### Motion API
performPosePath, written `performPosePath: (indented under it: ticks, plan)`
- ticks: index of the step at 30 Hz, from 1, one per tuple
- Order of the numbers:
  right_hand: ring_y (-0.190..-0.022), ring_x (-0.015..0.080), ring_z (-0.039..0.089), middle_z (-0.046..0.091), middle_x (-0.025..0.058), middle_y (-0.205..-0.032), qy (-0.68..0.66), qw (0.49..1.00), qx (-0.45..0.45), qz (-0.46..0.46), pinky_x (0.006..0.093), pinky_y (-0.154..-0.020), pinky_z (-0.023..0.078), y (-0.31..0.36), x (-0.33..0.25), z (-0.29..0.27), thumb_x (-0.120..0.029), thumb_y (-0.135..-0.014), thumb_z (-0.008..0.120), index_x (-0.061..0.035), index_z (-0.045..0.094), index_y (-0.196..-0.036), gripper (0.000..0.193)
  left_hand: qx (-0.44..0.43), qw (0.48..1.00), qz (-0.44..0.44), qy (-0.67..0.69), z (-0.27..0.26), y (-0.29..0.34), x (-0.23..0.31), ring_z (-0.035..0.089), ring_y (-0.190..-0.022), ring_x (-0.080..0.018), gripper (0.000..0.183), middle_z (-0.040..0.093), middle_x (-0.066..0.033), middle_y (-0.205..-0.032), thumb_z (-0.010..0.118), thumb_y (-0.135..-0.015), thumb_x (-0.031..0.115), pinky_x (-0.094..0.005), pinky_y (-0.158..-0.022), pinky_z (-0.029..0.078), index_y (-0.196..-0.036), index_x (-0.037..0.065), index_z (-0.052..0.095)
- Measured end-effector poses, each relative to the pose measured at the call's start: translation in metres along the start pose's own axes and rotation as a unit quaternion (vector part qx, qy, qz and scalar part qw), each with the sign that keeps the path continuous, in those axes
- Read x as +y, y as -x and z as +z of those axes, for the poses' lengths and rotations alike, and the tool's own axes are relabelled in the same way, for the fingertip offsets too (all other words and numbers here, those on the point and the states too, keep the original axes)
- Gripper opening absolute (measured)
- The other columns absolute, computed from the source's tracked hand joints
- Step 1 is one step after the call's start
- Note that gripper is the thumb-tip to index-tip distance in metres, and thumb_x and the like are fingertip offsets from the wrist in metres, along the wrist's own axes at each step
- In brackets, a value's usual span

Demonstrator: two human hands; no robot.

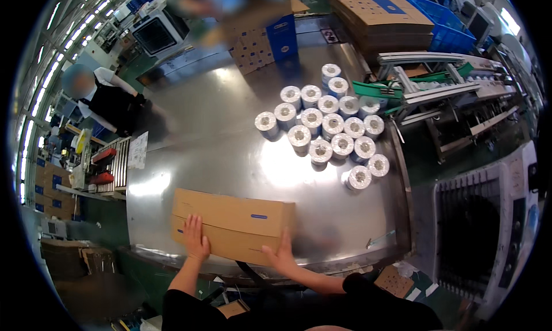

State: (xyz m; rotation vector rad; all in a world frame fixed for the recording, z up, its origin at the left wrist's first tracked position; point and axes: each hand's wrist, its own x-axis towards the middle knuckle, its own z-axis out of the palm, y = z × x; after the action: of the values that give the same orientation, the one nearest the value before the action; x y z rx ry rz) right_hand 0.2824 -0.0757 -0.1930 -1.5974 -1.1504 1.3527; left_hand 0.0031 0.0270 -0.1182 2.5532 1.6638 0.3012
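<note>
A closed brown cardboard carton with small blue marks lies at the near edge of the metal table. A seam runs along its length where the flaps meet. My left hand rests flat on the carton's near left part, fingers stretched out. At the right end, my right hand touches the near corner, its thumb apart from its straight fingers. Neither hand is wrapped round anything. Beyond the carton to the right, several upright white-topped rolls with bluish sides stand in a loose cluster.
A conveyor with green guides meets the table's right edge. Stacked flat cardboard and a blue crate lie at the far right. Across the table, a blurred person handles a blue-and-brown carton. Another person stands at the left.
</note>
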Motion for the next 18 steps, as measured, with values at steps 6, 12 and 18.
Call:
performPosePath:
  ticks: [6,12,18]
  plan:
    - [-0.131,0.0366,0.033,0.033,0.0304,-0.138,0.045,0.946,-0.310,-0.079,0.0401,-0.108,0.029,-0.055,-0.037,0.012,-0.055,-0.083,0.065,0.0044,0.022,-0.144,0.095,0.017,0.996,-0.067,-0.058,0.019,-0.010,0.023,0.015,-0.144,-0.0419,0.087,0.022,-0.0214,-0.154,0.065,-0.078,0.044,-0.0638,-0.112,0.007,-0.147,0.006,0.027]
    - [-0.137,0.0444,0.032,0.023,0.0260,-0.152,0.612,0.729,-0.184,-0.245,0.0620,-0.101,0.035,-0.144,-0.293,-0.140,-0.044,-0.078,0.073,-0.0116,0.030,-0.148,0.088,-0.027,0.986,-0.155,-0.056,0.027,-0.022,0.081,0.011,-0.145,-0.0395,0.103,0.017,-0.0184,-0.156,0.075,-0.067,0.045,-0.0680,-0.109,0.006,-0.149,0.009,0.025]
    - [-0.121,0.0371,0.041,0.045,0.0165,-0.131,0.232,0.521,0.450,-0.687,0.0521,-0.093,0.037,-0.131,-0.465,-0.166,-0.022,-0.073,0.074,-0.0085,0.047,-0.131,0.066,0.049,0.990,-0.122,-0.042,0.018,-0.031,-0.024,0.017,-0.144,-0.0380,0.094,0.023,-0.0172,-0.155,0.076,-0.070,0.041,-0.0675,-0.108,0.012,-0.146,0.008,0.030]
